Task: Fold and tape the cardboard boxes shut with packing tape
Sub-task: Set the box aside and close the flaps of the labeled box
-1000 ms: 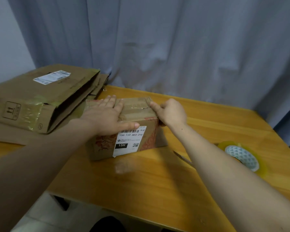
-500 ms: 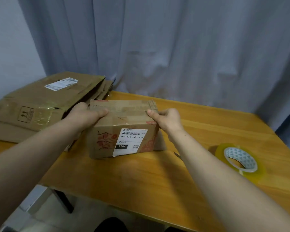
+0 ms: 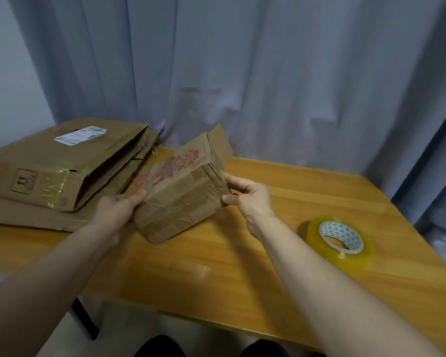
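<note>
We reach forward over the desk point(image 3: 216, 274), our left hand point(image 3: 117, 210) curled round the 9 o'clock end of the tilted cardboard box point(image 3: 180, 194), our right hand point(image 3: 250, 198) pinching its 3 o'clock end, its loose flaps point(image 3: 218, 144) rising toward 12 o'clock.

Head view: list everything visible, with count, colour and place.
small box: one, brown with red print, held tilted over the table's middle
flat boxes: at least two, brown, stacked at the table's left
label: one, white, on the top flat box
tape roll: one, yellowish, flat on the table at right
table: one, orange wood, foreground
curtain: one, grey-blue, behind the table
left grip: one, bare, holds the small box's left end
right grip: one, bare, holds the small box's right end
</note>
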Motion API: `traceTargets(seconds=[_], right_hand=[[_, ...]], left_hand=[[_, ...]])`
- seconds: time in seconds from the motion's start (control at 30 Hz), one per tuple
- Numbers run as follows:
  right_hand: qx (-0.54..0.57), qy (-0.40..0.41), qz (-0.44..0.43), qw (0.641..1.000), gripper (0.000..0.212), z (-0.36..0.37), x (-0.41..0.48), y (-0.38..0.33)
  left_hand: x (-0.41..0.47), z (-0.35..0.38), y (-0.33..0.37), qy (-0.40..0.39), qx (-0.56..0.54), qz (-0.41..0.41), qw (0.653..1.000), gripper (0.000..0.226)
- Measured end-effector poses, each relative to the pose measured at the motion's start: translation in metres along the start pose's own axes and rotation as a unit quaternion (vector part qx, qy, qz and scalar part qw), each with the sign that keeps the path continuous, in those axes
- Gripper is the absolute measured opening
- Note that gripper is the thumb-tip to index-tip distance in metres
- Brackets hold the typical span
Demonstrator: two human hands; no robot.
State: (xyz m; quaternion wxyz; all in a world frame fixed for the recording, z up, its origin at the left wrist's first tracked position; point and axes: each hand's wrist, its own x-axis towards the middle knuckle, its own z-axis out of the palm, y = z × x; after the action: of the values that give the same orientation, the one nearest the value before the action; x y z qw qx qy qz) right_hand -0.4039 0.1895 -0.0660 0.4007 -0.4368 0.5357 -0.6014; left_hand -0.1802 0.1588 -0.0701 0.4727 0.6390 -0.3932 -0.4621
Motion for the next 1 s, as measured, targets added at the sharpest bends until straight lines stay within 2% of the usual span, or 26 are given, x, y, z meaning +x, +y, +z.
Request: traceTargets(seconds=[0.07,0.17,0.23,0.33,0.4,0.43,0.53,0.57,0.6,0.73,0.83,0.9,1.0], right_hand=[[0.033,-0.006,0.009,0.999,0.052,0.001,-0.002,0.002],[0.087,-0.012,0.011,0.996,0.028,0.002,-0.005,0.003],[0.052,-0.015,-0.017,0.998,0.017,0.003,-0.006,0.003],[-0.021,-0.007,-0.052,0.998,0.019,0.003,-0.004,-0.001],[-0.043,-0.004,-0.044,0.998,0.008,0.003,-0.003,-0.004],[-0.043,-0.003,-0.032,0.999,0.009,0.004,-0.002,-0.004],[-0.055,0.004,0.003,0.998,0.064,0.008,-0.003,-0.004],[-0.071,0.011,0.015,0.997,0.075,0.008,-0.004,-0.004],[-0.087,0.019,0.029,0.996,0.073,0.008,-0.002,-0.002],[-0.125,0.031,0.103,0.986,0.032,0.003,-0.001,0.009],[-0.132,0.039,0.143,0.98,0.025,-0.003,-0.004,0.022],[-0.174,0.024,0.166,0.97,0.019,-0.011,-0.007,0.028],[-0.204,-0.001,0.215,0.955,0.019,-0.02,-0.011,0.036]], left_hand=[[0.0,-0.004,-0.009,0.011,-0.016,-0.029,0.999,0.064],[0.002,-0.008,-0.008,-0.002,-0.053,-0.047,0.997,0.056],[0.002,-0.008,-0.008,-0.009,-0.055,-0.049,0.997,0.052],[0.0,-0.007,-0.006,-0.023,-0.05,-0.037,0.998,0.043],[0.0,-0.007,-0.006,-0.026,-0.039,-0.025,0.999,0.039],[0.0,-0.007,-0.006,-0.023,-0.029,-0.018,0.999,0.043],[0.002,-0.006,-0.004,-0.018,0.002,0.012,1.0,0.06],[0.002,-0.005,-0.004,-0.018,0.014,0.024,0.999,0.065],[0.001,-0.004,-0.003,-0.019,0.026,0.034,0.999,0.068],[-0.009,0.005,-0.004,-0.029,0.074,0.079,0.994,0.064],[-0.018,0.014,-0.011,-0.014,0.108,0.09,0.99,0.062],[-0.019,0.017,-0.018,-0.013,0.137,0.087,0.987,0.059],[-0.021,0.019,-0.027,-0.034,0.139,0.052,0.988,0.062]])
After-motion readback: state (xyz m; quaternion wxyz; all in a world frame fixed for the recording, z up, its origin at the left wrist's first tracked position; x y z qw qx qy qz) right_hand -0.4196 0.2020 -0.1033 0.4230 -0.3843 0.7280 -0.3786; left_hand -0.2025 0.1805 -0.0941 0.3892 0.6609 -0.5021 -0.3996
